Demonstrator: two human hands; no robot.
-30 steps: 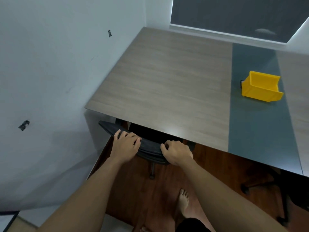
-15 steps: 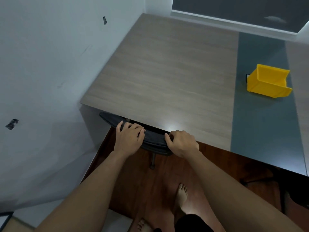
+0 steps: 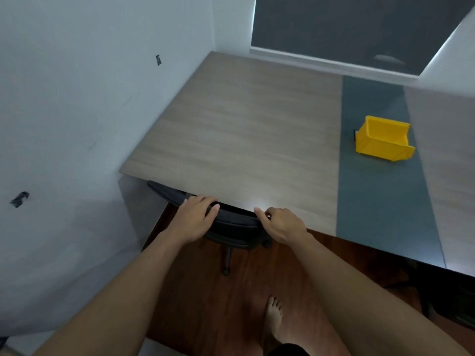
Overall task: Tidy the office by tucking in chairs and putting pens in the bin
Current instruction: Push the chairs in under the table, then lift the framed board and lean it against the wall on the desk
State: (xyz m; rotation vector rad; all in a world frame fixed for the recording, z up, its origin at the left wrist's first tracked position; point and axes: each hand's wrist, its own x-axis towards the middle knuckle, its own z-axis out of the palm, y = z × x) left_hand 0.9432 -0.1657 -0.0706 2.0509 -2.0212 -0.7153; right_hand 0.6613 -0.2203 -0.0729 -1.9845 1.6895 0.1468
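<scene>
A black office chair [image 3: 236, 227] stands at the near edge of the wooden desk [image 3: 244, 137], its backrest almost fully under the desktop. My left hand [image 3: 195, 219] lies over the top of the backrest, fingers draped across it. My right hand [image 3: 281, 224] curls around the backrest's right end, thumb pointing at the desk edge. A yellow bin [image 3: 383, 140] sits on the desk's grey strip at the right, open side toward me. No pens are in view.
A white wall [image 3: 77, 124] runs close along the desk's left side. A second dark chair [image 3: 449, 299] is partly visible under the desk at the right. My bare foot [image 3: 273, 319] stands on the wooden floor behind the chair.
The chair has slid farther under the desk, and both hands moved forward with it. More of the backrest is now hidden by the desktop.
</scene>
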